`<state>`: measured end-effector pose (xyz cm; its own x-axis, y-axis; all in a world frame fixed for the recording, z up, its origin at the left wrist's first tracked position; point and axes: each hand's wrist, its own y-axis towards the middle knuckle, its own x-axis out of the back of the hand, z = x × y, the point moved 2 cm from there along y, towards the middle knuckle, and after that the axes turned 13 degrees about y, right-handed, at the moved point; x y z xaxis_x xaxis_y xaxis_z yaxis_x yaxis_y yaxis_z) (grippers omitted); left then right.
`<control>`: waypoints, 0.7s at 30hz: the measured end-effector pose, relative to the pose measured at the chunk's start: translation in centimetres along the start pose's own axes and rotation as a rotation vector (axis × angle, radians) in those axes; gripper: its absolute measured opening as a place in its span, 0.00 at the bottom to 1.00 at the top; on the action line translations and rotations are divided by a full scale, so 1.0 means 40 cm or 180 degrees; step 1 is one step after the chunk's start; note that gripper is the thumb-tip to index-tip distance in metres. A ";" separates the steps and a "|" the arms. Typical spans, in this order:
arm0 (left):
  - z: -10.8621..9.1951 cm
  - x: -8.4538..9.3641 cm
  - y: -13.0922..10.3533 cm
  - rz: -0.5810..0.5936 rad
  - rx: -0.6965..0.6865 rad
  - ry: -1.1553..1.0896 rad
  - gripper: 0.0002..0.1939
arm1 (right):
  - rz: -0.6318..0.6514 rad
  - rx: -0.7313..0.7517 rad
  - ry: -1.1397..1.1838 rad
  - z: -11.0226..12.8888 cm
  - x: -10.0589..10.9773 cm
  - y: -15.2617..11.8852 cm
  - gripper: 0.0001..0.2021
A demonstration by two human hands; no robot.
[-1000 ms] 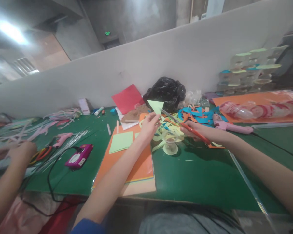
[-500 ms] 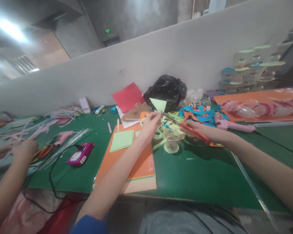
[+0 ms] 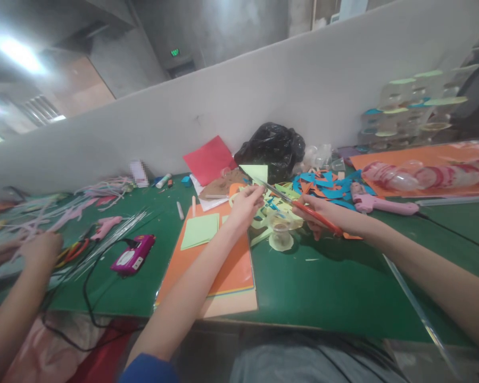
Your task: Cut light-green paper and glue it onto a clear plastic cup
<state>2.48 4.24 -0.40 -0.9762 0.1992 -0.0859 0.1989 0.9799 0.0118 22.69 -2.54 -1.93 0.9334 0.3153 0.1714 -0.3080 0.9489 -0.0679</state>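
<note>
My left hand pinches a pale green piece of paper above the middle of the table. In my right hand are orange-handled scissors, their blades pointing left at the paper, close to my left fingertips. Just below the scissors a clear plastic cup piece with a pale rim stands on the table. Yellow-green paper scraps lie behind it. Left of my left forearm, a stack of pale green squares rests on orange sheets.
Another person's hands work among pale strips at the left. A magenta box with a black cable lies nearby. Behind are red paper and a black bag. A pink glue gun and blue scraps lie right.
The pale green paper has tilted and dropped slightly, and the scissor blades now lie across it. My right hand has shifted a little left.
</note>
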 end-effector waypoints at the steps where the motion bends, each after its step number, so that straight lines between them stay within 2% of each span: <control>1: -0.002 -0.002 -0.003 0.0023 -0.0007 0.0001 0.20 | 0.0083 -0.0042 0.0021 0.006 -0.001 -0.004 0.26; 6: -0.019 -0.016 -0.020 0.0145 -0.0146 0.0012 0.17 | -0.0064 -0.0048 -0.0389 0.031 0.001 -0.017 0.25; 14: -0.047 -0.007 -0.037 0.0131 -0.0404 0.0220 0.16 | -0.0165 0.0023 0.0128 0.033 -0.019 0.004 0.29; 21: -0.055 0.001 -0.046 0.0044 -0.0533 0.0407 0.15 | -0.0064 0.0095 0.0000 0.027 -0.015 0.004 0.27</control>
<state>1.87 2.45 1.75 -0.9786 0.2013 0.0425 0.2056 0.9622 0.1783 21.89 -2.57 -0.96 0.9394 0.2963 0.1723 -0.2947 0.9549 -0.0350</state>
